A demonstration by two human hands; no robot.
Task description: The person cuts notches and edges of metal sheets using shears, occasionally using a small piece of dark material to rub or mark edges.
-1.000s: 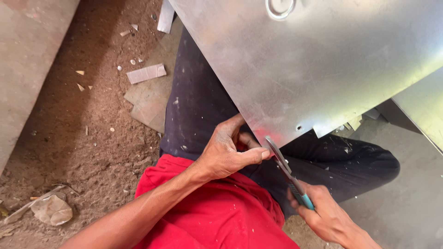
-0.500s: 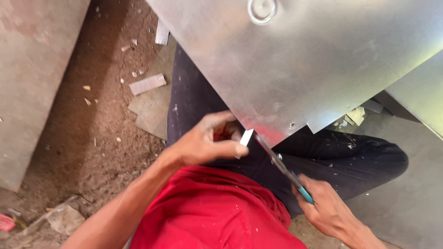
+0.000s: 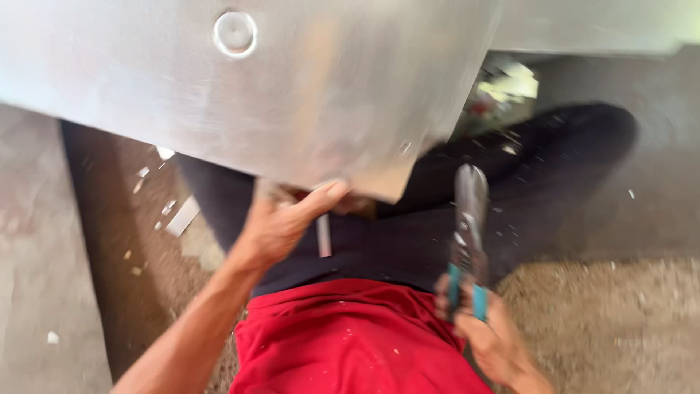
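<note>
A large sheet-metal panel [image 3: 306, 87] fills the top of the view, from ten to one o'clock, over the person's lap. The left hand [image 3: 281, 222] grasps its lower edge near centre, thumb pressed up against the metal. At five o'clock the right hand [image 3: 485, 332] is clenched around the teal handles of tin snips [image 3: 469, 233], blades pointing to twelve, clear of the panel. The picture is blurred.
</note>
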